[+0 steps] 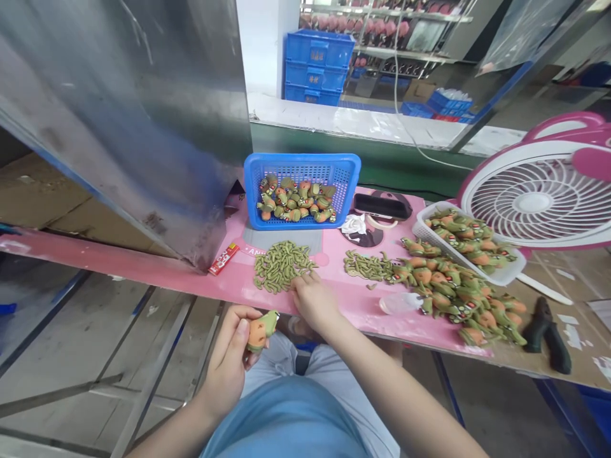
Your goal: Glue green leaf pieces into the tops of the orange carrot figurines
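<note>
Two hands at work: the left hand grips an orange-and-green figure over the lap — the right hand seemingly pinches at the green parts pile; fitting one follows.

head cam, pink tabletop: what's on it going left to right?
Red wrapper → left pile of green pieces, with the right hand at its edge → right pile of green pieces → heap of orange-and-green figures → black pliers.
</note>
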Motion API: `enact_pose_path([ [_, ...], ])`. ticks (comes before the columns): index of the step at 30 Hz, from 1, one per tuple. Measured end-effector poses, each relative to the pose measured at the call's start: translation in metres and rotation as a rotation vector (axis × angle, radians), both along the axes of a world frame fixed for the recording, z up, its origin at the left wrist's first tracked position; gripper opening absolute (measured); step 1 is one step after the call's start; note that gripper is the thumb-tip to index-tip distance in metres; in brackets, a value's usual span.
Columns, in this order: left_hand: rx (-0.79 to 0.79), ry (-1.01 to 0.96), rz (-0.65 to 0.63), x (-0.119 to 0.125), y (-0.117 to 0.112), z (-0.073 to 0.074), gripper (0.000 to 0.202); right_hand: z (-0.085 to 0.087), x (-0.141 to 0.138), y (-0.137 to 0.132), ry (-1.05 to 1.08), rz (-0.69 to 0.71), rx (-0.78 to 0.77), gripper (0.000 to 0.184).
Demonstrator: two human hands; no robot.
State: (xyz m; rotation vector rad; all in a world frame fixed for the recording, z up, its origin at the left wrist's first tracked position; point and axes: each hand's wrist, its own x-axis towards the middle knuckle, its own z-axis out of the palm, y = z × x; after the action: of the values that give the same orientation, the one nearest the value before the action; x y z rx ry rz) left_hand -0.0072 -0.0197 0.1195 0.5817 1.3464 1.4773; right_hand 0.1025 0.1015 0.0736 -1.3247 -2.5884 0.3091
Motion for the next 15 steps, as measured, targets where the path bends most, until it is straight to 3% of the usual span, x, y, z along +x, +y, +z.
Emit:
enact_pose_path([
  [3, -0.006, -0.008, -0.005, -0.003, -0.002, -0.001, 0.039, 0.010, -0.007, 0.007, -0.130, 0.036, -0.110, 0.009],
  [6, 0.008, -0.010, -0.091, -0.005, -0.004, -0.002, 0.041, 0.021, -0.010, 0.014, -0.178, 0.066, -0.191, 0.009],
  [11, 0.061, 0.236, -0.138, -0.005, -0.014, -0.009, 0.030, 0.050, 0.011, 0.003, -0.036, 0.058, -0.246, 0.011],
  [14, 0.289, 0.559, -0.221, -0.006, -0.018, -0.013, 0.021, 0.068, 0.036, -0.033, 0.281, 0.101, -0.320, 0.012],
  [15, 0.382, 0.656, -0.262, -0.006, -0.018, -0.013, 0.020, 0.072, 0.044, -0.047, 0.585, 0.154, -0.381, 0.012],
])
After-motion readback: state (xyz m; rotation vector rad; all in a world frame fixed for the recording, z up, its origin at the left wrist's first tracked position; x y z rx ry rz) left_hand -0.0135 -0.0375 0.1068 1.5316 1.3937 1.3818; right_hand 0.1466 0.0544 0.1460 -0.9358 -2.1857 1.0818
